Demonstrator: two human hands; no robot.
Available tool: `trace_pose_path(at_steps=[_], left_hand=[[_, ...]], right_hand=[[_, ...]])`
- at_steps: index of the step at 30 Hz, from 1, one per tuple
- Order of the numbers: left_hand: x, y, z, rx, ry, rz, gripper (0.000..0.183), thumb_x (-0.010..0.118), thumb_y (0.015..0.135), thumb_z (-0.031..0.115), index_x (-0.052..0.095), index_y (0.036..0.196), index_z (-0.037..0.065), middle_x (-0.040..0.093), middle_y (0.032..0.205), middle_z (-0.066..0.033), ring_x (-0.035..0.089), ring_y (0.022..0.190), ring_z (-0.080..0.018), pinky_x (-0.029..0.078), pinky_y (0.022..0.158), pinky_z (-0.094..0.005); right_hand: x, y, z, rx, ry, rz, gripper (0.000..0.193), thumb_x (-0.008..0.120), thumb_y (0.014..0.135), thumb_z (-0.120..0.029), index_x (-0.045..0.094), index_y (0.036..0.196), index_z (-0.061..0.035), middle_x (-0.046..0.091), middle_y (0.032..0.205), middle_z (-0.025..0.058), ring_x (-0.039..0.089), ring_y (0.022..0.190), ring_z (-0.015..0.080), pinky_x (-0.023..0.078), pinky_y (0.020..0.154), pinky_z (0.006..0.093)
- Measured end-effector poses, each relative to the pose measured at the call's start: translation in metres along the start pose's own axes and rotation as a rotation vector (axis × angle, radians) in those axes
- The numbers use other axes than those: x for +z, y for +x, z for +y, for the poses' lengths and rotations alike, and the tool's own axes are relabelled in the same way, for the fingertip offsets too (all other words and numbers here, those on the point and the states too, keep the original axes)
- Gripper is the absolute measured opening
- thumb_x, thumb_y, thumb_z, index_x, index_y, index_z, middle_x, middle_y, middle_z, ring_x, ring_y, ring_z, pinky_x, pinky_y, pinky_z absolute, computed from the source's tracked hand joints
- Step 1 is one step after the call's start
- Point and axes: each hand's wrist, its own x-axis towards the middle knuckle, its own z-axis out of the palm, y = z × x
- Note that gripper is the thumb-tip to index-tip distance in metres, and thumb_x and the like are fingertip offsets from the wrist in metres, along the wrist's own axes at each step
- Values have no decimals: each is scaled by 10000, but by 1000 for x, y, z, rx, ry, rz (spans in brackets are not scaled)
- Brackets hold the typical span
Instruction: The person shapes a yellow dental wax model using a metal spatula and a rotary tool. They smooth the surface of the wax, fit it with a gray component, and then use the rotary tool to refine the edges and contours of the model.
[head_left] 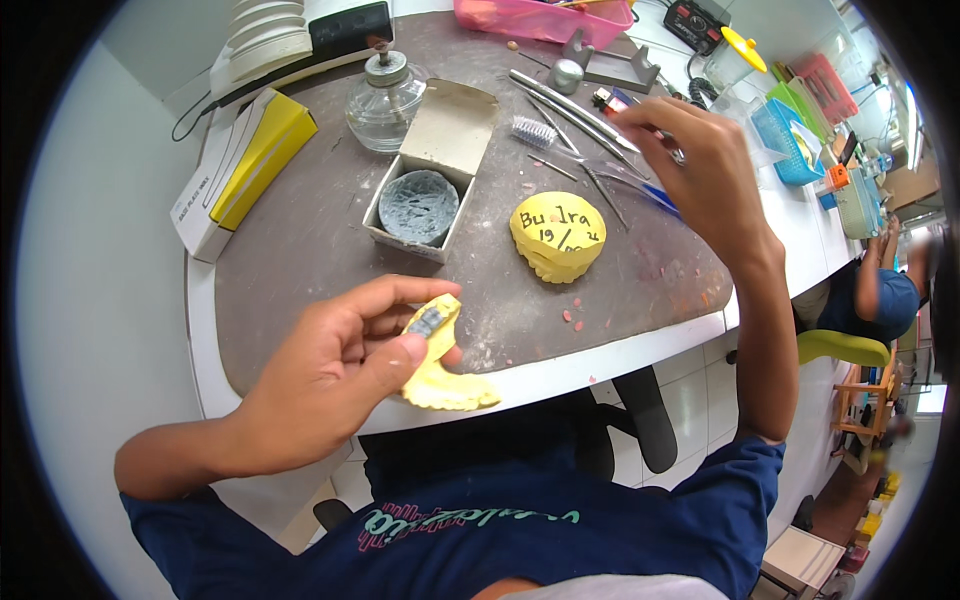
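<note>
Left hand: I see the left hand (325,375) over the near edge of the bench, thumb and fingers closed around the curved yellow cast (445,388).
Curved yellow cast: in that grip, tilted, toothed edge low; grey patch (428,320) on its upper arm, just beside the thumb tip.
Right hand: I have the right hand (712,165) raised at the far right of the mat, fingers bent and bunched; a bit of metal shows by them, but I cannot tell if it is gripped.
Near right hand: metal tools (585,115) lying roughly parallel, clear-bristled brush (534,132) just beside them.
Second cast: yellow block (558,232) on the brown mat (320,250), dark handwriting on top.
Open carton: grey carton (452,125), lid up, round grey block (418,208) inside.
Behind carton: glass burner (384,108), clear liquid in it.
Mat's left: yellow-and-white box (245,175).
Far edge: pink tray (545,18).
</note>
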Motion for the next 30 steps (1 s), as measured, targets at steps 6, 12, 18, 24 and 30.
trace_pose_path(at_steps=[6,12,18,24,30], left_hand=[[-6,20,-3,-26,-162,-88,496,508,1006,195,412,1443,-19,639,1160,-126,612,1083,-139,490,956,-271],[-13,17,-8,95,-197,-103,526,498,1010,205,374,1469,-21,625,1160,-126,602,1090,-137,480,968,-265],[-15,14,-11,100,-216,-98,510,479,1015,166,366,1479,-10,624,1163,-122,598,1092,-130,476,973,-268],[-14,8,-13,52,-242,-66,527,486,1018,235,375,1477,1,625,1134,-107,604,1059,-113,482,956,-259],[-8,14,-12,88,-143,-20,579,499,1006,309,378,1463,-24,629,1099,-106,628,1027,-116,498,937,-257]], right_hand=[[29,25,2,-6,-249,-175,183,634,880,-35,661,1057,5,694,856,207,690,817,365,537,757,448],[26,30,-1,131,-179,-206,219,661,865,-85,669,1072,-15,713,899,149,688,857,318,517,833,396],[9,25,-17,274,-88,111,152,691,835,-70,633,960,-8,673,827,90,665,746,171,544,698,324],[8,-70,-100,112,407,386,171,719,747,41,573,807,-24,582,698,81,568,595,150,439,542,237],[28,-91,-133,107,217,119,256,881,673,-60,645,773,-66,657,725,67,635,565,183,509,497,283]])
